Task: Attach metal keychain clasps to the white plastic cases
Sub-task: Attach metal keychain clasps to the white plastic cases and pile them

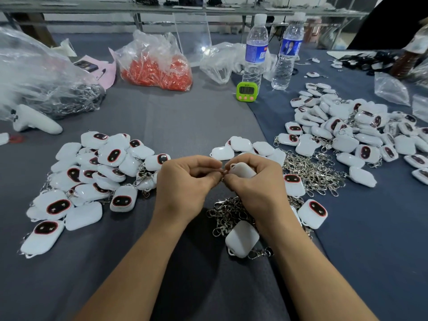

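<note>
While the right hand point(252, 181) grips a white case point(242, 170), the curled left hand point(185, 179) pinches a clasp point(222, 175) against it.

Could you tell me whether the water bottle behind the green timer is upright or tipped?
Upright: the bottle stands on its base, white cap on top.

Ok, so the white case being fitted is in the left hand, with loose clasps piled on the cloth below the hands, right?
Not quite. In the head view the white case is gripped in the right hand; the left hand pinches what looks like a clasp at its loop. The loose clasps are indeed piled on the cloth below the hands.
</note>
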A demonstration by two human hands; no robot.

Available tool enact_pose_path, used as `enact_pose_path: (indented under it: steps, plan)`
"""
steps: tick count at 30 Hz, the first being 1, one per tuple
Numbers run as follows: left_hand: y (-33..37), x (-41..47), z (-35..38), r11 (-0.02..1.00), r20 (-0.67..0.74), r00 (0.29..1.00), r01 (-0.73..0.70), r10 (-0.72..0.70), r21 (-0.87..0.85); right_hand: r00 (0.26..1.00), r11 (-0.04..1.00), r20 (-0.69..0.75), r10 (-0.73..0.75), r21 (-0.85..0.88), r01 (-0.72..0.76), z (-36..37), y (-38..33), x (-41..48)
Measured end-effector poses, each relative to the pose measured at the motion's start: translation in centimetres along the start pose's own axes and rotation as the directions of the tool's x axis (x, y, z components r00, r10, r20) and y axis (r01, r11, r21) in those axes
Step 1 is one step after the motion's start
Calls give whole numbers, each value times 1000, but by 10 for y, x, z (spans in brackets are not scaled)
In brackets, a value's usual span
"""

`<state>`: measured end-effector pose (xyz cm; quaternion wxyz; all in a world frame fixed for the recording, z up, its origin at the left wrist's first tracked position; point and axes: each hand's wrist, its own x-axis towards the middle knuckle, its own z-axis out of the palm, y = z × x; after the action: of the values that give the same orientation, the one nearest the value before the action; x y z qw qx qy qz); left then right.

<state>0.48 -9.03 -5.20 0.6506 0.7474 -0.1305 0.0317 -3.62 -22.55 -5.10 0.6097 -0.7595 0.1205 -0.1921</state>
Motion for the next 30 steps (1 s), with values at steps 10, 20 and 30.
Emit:
enact_pose_path:
  steps: [10, 20, 30]
  plan:
    - [-2, 0, 1, 996, -22, 999, -26, 28, 83, 996, 978, -39, -86, -195, 77, 1, 3, -1]
    - [0, -3, 2, 995, -57, 996, -64, 68, 74, 994, 969, -46, -97, -231, 84, 2, 1, -2]
    - [1, -10, 2, 879, -92, 954, -220, 284, 423, 984, 934, -46, -175, -324, 151, 2, -1, -5]
